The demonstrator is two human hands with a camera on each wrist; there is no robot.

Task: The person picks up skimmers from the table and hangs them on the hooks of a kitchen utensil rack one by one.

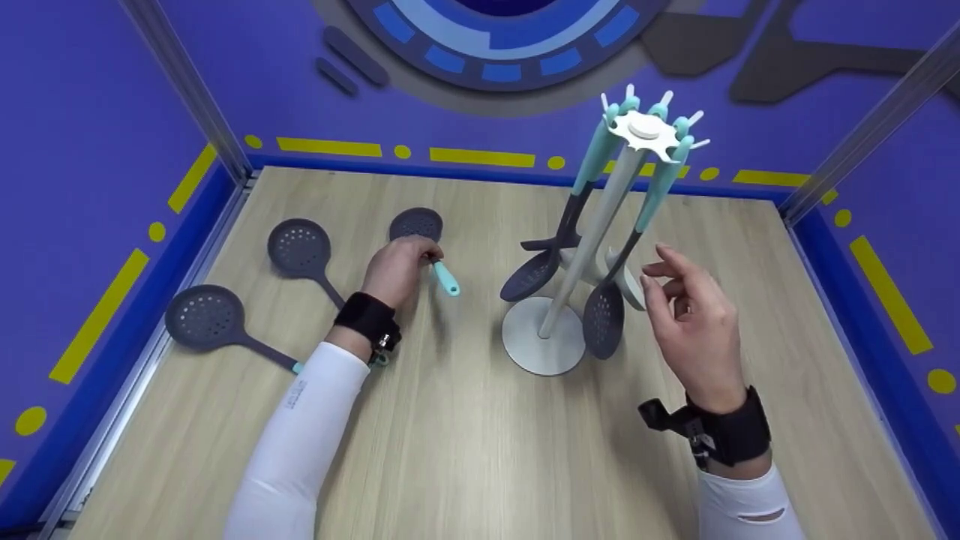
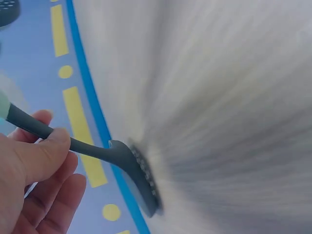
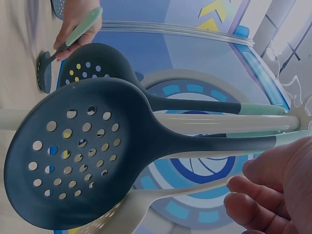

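My left hand (image 1: pixel 401 270) pinches a dark grey skimmer (image 1: pixel 416 223) by its neck, thumb on one side and fingers on the other. In the left wrist view the skimmer's perforated head (image 2: pixel 141 175) is tilted with its edge at the table; its mint handle (image 1: pixel 446 279) points up and toward me. To the right of the utensil stand (image 1: pixel 592 236), my right hand (image 1: pixel 694 326) hovers with loosely bent fingers and nothing in them. Nearest to it hang a grey skimmer (image 3: pixel 78 151) and a cream slotted utensil (image 3: pixel 109 214).
Two more grey skimmers (image 1: pixel 298 247) (image 1: pixel 206 316) lie on the table (image 1: pixel 465 450) at the left. The stand has a round metal base (image 1: pixel 544 352) and a white hook top (image 1: pixel 645 131), with several utensils hanging. Blue patterned walls (image 1: pixel 480 127) enclose the back and sides.
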